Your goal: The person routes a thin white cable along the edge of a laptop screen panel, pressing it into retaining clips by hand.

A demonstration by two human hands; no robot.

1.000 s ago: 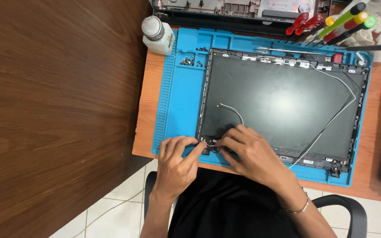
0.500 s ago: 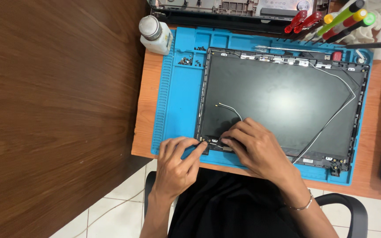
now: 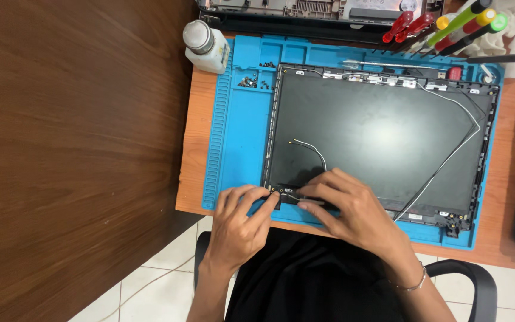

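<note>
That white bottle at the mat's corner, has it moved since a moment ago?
No. The white bottle sits against the same far-left corner of the blue mat as before.

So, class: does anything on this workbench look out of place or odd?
One thing: a loose white wire curls across the dark laptop lid with its end free, while the other cable is routed to the edges.
</note>
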